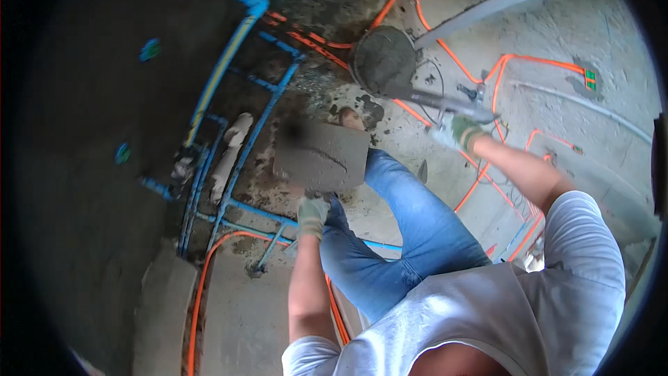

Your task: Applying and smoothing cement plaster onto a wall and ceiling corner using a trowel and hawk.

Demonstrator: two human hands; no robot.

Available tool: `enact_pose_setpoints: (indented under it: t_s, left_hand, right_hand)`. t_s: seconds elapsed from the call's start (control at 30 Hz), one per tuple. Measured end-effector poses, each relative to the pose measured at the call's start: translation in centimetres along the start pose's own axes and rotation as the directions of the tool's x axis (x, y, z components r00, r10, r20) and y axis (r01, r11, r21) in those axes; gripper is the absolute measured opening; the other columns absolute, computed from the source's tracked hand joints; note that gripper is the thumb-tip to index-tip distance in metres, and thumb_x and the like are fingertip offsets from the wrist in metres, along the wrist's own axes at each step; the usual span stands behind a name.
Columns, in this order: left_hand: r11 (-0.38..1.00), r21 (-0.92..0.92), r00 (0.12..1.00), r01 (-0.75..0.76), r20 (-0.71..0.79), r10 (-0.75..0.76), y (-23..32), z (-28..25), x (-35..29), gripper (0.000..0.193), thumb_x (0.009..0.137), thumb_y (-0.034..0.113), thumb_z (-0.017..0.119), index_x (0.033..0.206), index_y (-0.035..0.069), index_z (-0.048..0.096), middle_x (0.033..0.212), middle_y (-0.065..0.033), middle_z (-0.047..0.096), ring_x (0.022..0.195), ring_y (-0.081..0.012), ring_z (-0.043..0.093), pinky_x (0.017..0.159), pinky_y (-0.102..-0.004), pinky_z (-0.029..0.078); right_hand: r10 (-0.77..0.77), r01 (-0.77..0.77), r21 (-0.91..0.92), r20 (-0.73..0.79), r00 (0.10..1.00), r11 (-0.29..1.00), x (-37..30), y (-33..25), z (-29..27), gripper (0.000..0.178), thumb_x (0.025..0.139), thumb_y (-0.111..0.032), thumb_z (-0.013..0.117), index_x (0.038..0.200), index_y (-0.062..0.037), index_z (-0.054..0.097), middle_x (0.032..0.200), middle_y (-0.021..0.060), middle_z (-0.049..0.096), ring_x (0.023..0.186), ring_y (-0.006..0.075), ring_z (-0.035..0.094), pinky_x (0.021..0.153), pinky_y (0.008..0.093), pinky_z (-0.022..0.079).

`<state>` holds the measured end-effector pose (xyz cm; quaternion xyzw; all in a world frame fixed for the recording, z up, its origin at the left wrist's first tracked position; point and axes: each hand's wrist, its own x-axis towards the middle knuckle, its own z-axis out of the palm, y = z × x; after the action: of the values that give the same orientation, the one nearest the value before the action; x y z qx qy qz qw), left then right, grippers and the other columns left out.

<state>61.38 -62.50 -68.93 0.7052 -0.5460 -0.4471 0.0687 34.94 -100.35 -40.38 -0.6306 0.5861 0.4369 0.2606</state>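
My left hand, in a pale green-and-white glove, is closed around the near end of a flat grey rectangular hawk. A thin ridge of wet mortar crosses the hawk's face. Out to the right, my gloved right hand grips a plastering trowel, seen nearly edge-on and slightly blurred. The trowel's far end reaches the near rim of a round bucket of grey mortar. Its handle is hidden by my fingers.
Blue pipes run along the floor beside the dark wall on the left. Orange conduits cross the floor and the right wall. A thick grey pipe arches behind the bucket. My bent legs are between my arms.
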Motion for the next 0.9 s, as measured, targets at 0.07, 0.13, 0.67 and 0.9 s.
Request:
enact_pose_setpoints:
  t_s: [0.07, 0.13, 0.67, 0.9]
  left_hand:
    - [0.948, -0.297, 0.948, 0.116, 0.319, -0.015, 0.6, 3.2, 8.1, 0.02, 0.082, 0.018, 0.054, 0.085, 0.007, 0.071, 0.095, -0.0149, 0.071, 0.081, -0.034, 0.067, 0.078, -0.0435, 0.051]
    - [0.926, -0.256, 0.937, 0.278, 0.287, -0.201, -9.9, 1.1, 13.1, 0.021, 0.084, 0.018, 0.054, 0.086, 0.007, 0.071, 0.095, -0.014, 0.071, 0.084, -0.0345, 0.067, 0.077, -0.0424, 0.051]
    - [0.335, 0.438, 0.549, -0.834, 0.606, 0.576, -10.0, 12.1, 28.5, 0.021, 0.087, 0.025, 0.054, 0.081, 0.025, 0.075, 0.086, 0.0039, 0.073, 0.087, -0.0196, 0.068, 0.075, -0.0502, 0.046]
    - [0.216, 0.357, 0.418, -0.909, 0.785, 0.458, 0.0, 3.9, 31.9, 0.028, 0.092, 0.029, 0.049, 0.112, 0.023, 0.068, 0.116, -0.0015, 0.067, 0.103, -0.022, 0.063, 0.089, -0.0528, 0.045]
  right_hand:
    - [0.055, -0.078, -0.122, -0.181, 0.982, 0.989, 5.8, 5.3, 0.4, 0.054, 0.083, -0.049, 0.054, 0.103, -0.0009, 0.068, 0.104, 0.025, 0.065, 0.101, 0.0345, 0.064, 0.086, 0.0423, 0.05]
    - [-0.033, 0.006, -0.11, -0.247, 0.968, 0.994, 11.9, 2.5, -1.1, 0.051, 0.084, -0.046, 0.054, 0.108, -0.0022, 0.067, 0.109, 0.023, 0.064, 0.103, 0.0346, 0.064, 0.087, 0.0417, 0.049]
    - [-0.238, 0.214, -0.456, 0.005, 0.971, 0.864, 26.2, -5.2, 1.0, 0.024, 0.086, -0.017, 0.05, 0.096, -0.006, 0.069, 0.098, 0.0155, 0.068, 0.094, 0.0271, 0.067, 0.079, 0.0377, 0.052]
    - [-0.297, 0.234, -0.567, -0.021, 0.955, 0.79, 18.4, -3.6, 1.8, 0.027, 0.085, -0.025, 0.054, 0.094, -0.0045, 0.069, 0.095, 0.0157, 0.068, 0.09, 0.0307, 0.066, 0.08, 0.0371, 0.052]
